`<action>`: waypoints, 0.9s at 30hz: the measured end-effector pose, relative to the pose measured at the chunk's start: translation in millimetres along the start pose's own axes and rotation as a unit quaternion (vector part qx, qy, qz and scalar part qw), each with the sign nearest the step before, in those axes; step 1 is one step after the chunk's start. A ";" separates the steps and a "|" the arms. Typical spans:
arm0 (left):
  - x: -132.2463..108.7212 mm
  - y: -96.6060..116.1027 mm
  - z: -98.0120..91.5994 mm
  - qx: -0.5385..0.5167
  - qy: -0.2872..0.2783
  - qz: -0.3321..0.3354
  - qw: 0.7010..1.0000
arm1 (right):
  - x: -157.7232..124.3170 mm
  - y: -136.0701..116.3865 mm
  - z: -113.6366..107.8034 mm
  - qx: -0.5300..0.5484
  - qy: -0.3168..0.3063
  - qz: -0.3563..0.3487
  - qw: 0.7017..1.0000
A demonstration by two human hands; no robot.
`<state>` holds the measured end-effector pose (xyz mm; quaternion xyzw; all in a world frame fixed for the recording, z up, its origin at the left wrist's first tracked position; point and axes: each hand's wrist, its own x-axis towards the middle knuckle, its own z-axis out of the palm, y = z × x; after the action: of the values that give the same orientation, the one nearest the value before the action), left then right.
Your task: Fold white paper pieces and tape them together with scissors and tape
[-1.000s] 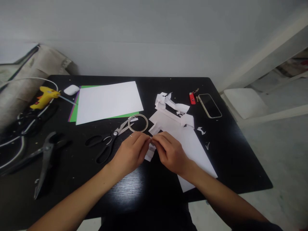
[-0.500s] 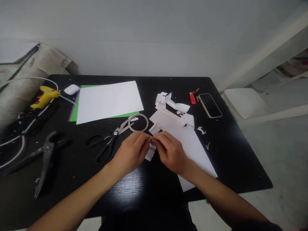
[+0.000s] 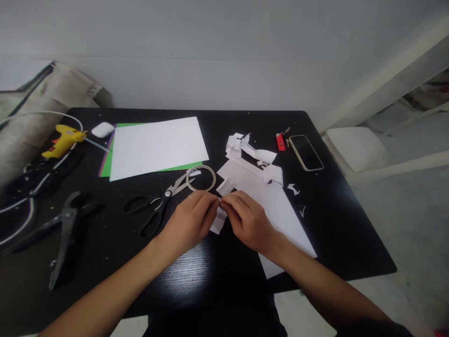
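Note:
My left hand (image 3: 194,216) and my right hand (image 3: 248,219) meet fingertip to fingertip over the black table. Both are closed in a pinch on a small piece of white paper (image 3: 220,200), mostly hidden by the fingers. Under and between the hands lies a folded white paper strip (image 3: 218,223). A roll of tape (image 3: 214,179) lies just beyond my left hand, over the blades of black-handled scissors (image 3: 154,220). Beside my right hand is a sheet of white paper (image 3: 280,224), with folded paper pieces (image 3: 272,174) on its far end.
At the left are a yellow glue gun (image 3: 62,142), a white case (image 3: 103,129) and large pliers (image 3: 68,220). White paper (image 3: 161,147) lies over green sheets (image 3: 107,161). A red lighter (image 3: 280,142), a phone (image 3: 306,153) and paper scraps (image 3: 293,189) are on the right.
The view has shifted very slightly. Both hands keep the same pinch in nearly the same place, and the things on the table have not moved.

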<state>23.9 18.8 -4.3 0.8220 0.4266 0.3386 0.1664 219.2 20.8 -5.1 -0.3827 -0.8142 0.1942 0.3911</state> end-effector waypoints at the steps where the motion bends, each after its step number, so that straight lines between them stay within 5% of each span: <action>1: -0.2 0.1 0.1 0.001 -0.002 -0.002 1.000 | -0.3 0.2 0.3 -0.003 0.000 -0.001 1.000; 27: 3.7 3.8 -2.7 -0.053 0.019 -0.052 0.997 | -0.3 -0.8 1.4 0.010 0.013 0.011 1.000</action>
<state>25.7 19.6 1.4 0.7824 0.4535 0.3666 0.2188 217.8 20.1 -5.7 -0.3903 -0.8025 0.2020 0.4036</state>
